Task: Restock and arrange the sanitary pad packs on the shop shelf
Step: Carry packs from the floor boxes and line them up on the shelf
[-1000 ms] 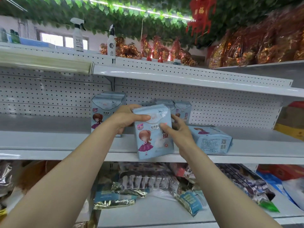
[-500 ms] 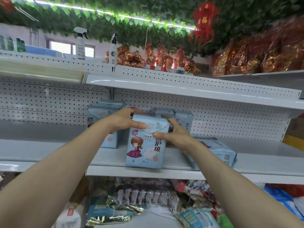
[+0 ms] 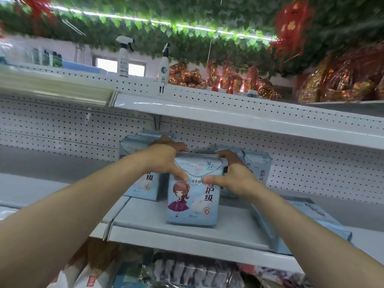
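Note:
A light blue sanitary pad pack (image 3: 193, 206) with a cartoon girl stands upright on the white middle shelf (image 3: 187, 229). My left hand (image 3: 166, 161) grips its top left corner and my right hand (image 3: 234, 175) grips its top right, thumbs on the front. Behind on the left stands a row of the same packs (image 3: 141, 183). More upright packs (image 3: 258, 169) stand behind on the right. Another pack (image 3: 307, 223) lies flat at the right, partly hidden by my right forearm.
A white upper shelf (image 3: 228, 113) overhangs the packs, carrying two spray bottles (image 3: 123, 57) and red-gold wrapped goods (image 3: 224, 80). Pegboard backs the shelf. Below, the lower shelf holds mixed packets (image 3: 187, 273). Bare shelf stretches to the left (image 3: 52, 183).
The pack was tilted and held out in front of the shelf edge; now it stands upright on the shelf, further back, with both hands still on its top.

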{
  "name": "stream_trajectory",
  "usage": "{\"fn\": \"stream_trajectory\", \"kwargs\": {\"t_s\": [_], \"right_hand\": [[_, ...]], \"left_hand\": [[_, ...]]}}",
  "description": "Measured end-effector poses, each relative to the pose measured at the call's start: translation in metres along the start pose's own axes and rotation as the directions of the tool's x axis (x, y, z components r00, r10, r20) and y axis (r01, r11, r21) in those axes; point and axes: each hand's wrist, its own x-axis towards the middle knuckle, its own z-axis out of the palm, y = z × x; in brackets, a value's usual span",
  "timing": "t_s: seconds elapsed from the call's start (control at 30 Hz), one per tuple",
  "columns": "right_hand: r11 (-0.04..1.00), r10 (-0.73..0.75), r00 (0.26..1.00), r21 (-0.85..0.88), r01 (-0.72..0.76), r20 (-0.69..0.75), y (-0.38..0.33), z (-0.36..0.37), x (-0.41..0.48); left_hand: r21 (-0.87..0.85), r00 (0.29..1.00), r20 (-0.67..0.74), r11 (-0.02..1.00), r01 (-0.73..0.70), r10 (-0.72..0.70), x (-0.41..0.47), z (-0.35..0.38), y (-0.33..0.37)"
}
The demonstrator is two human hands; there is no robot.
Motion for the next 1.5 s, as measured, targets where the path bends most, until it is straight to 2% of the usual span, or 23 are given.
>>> {"fn": "stream_trajectory", "kwargs": {"t_s": [0.03,0.1,0.17,0.2,0.43,0.6,0.7,0.87,0.97,1.13,1.5], "right_hand": [[0.993,-0.057,0.998,-0.103,0.057,0.008,-0.003,-0.003,0.006],[0.931,-0.138,0.984,-0.324,0.167,0.111,-0.012,-0.009,0.019],[0.820,-0.154,0.968,-0.521,0.236,0.197,-0.023,-0.016,0.032],[0.784,-0.150,0.964,-0.567,0.252,0.220,-0.027,-0.017,0.037],[0.706,-0.127,0.959,-0.656,0.267,0.254,-0.027,-0.005,0.089],[0.635,-0.124,0.961,-0.724,0.267,0.246,-0.018,0.003,0.137],[0.636,-0.096,0.970,-0.736,0.232,0.223,-0.010,0.005,0.159],[0.615,-0.080,0.978,-0.763,0.200,0.191,0.005,0.016,0.190],[0.615,-0.072,0.979,-0.764,0.194,0.191,0.009,0.020,0.204],[0.544,-0.108,0.977,-0.811,0.214,0.185,0.013,0.026,0.213],[0.449,-0.173,0.975,-0.870,0.201,0.137,0.017,0.032,0.207]], "left_hand": [[0.006,1.000,-0.002,1.000,0.000,0.000,0.002,-0.001,0.000],[0.023,1.000,-0.001,1.000,-0.008,0.008,0.008,-0.005,0.001],[0.064,1.000,0.011,0.998,-0.018,0.017,0.016,-0.009,0.002],[0.087,1.000,0.021,0.996,-0.023,0.021,0.021,-0.010,0.002],[0.250,0.999,0.013,0.968,-0.036,0.033,0.073,-0.011,-0.012],[0.271,0.999,0.003,0.962,-0.041,0.041,0.121,-0.005,-0.026],[0.211,0.999,0.007,0.977,-0.034,0.033,0.144,0.000,-0.032],[0.234,1.000,0.021,0.972,-0.012,0.008,0.177,0.003,-0.045],[0.312,1.000,0.000,0.950,0.028,-0.029,0.188,0.003,-0.048],[0.393,0.997,-0.030,0.916,0.076,-0.070,0.195,0.009,-0.046],[0.437,0.993,-0.080,0.893,0.110,-0.083,0.195,0.018,-0.044]]}}
